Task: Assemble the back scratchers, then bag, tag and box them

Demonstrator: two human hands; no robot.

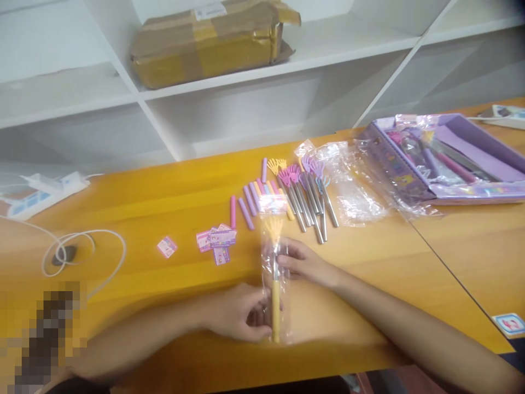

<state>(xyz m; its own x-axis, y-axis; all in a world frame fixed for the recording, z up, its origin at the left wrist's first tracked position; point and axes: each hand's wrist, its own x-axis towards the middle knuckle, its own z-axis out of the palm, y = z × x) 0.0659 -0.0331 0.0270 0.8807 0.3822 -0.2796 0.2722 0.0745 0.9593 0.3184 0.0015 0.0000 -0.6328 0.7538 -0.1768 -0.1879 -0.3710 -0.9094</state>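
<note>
- One yellow scratcher point(276, 312) in the head view looks assembled and bagged, near the desk's point(184, 191) front edge.
- The left hand point(241, 313) holds the clear bag point(286, 325) low, fingertips partly hidden; the right hand point(305, 264) pinches higher.
- Toward the back edge, rods point(308, 207) and handles point(248, 201) lie loose, unjoined.
- Glare obscures the box's point(396, 164) contents; the cards' point(217, 239) print is unreadable.

showed cards point(223, 238) on the table point(164, 197) left of scratcher rods point(310, 202), with handles point(250, 200) between; had a bagged scratcher point(276, 306) before these, wrapping point(361, 202) and then a tray point(484, 191) at right, and a carton point(213, 52) on the shelf point(348, 60) behind.
</note>
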